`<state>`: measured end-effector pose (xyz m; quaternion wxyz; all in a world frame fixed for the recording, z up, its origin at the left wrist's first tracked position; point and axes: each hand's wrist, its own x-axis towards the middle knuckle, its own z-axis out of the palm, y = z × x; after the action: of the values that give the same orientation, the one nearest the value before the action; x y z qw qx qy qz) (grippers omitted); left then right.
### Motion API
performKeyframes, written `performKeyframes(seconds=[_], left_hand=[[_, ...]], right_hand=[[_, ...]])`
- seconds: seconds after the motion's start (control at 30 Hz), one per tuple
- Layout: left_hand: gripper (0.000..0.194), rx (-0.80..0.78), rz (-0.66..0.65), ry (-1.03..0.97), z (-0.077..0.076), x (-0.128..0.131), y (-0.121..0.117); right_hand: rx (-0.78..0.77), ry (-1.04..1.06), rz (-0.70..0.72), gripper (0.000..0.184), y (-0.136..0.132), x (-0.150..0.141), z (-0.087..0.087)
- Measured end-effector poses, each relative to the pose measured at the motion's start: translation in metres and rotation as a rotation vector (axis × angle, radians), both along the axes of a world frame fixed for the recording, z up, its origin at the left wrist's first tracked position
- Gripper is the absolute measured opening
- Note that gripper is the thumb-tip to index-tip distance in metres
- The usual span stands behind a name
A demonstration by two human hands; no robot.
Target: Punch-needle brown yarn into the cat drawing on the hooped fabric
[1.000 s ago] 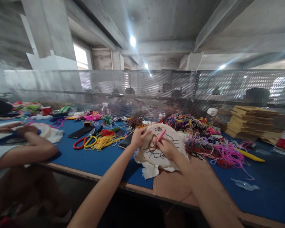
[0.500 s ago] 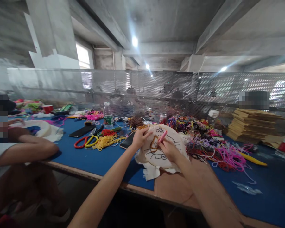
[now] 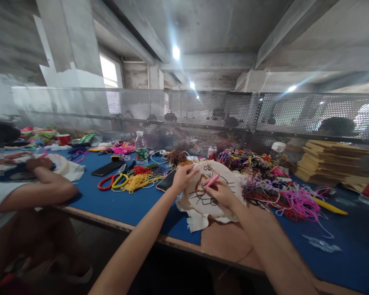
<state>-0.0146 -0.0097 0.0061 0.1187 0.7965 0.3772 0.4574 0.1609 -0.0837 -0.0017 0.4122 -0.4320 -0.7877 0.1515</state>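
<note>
A white cloth stretched in an embroidery hoop [image 3: 223, 207] is tilted up before me, with dark line drawing and an orange-brown stitched patch. My left hand [image 3: 183, 177] grips the hoop's upper left edge, fingers lying over the cloth. A pink punch needle [image 3: 212, 180] is pinched in my right hand [image 3: 223, 193], its lower end at the orange-brown stitching. Its tip is hidden by my fingers. The cloth's frayed lower edge hangs loose over the table's bare brown part. Beside my left hand lies a phone [image 3: 166, 181], partly covered.
Red-and-yellow-handled scissors [image 3: 113, 182], yellow yarn [image 3: 138, 182] and another phone [image 3: 108, 168] lie leftward. Tangled yarn [image 3: 298, 200] heaps up on the right, near a stack of brown packets [image 3: 329, 162]. A bottle [image 3: 140, 148] and a can [image 3: 212, 153] stand behind. At far left a co-worker's arm [image 3: 46, 194] rests.
The punch needle leans further over to the right, and my right hand has shifted slightly. My left hand keeps its hold. The co-worker's hand has moved over their own hoop.
</note>
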Motion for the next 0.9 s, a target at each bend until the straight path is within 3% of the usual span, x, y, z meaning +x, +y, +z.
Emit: performKeyframes(seconds=[0.17,0.63,0.9], left_hand=[[0.041,-0.053,0.014,-0.014,-0.0008,0.0006,-0.0005],[0.039,-0.032,0.033,-0.004,-0.0024,0.0011,0.0008],[0.038,-0.015,0.04,0.013,-0.0032,0.0008,0.0017]], right_hand=[[-0.014,-0.004,-0.055,0.019,-0.0004,0.0,0.0003],[0.005,0.045,-0.043,0.024,0.0014,0.001,-0.003],[0.076,-0.035,-0.05,0.019,0.001,0.0017,-0.0021]])
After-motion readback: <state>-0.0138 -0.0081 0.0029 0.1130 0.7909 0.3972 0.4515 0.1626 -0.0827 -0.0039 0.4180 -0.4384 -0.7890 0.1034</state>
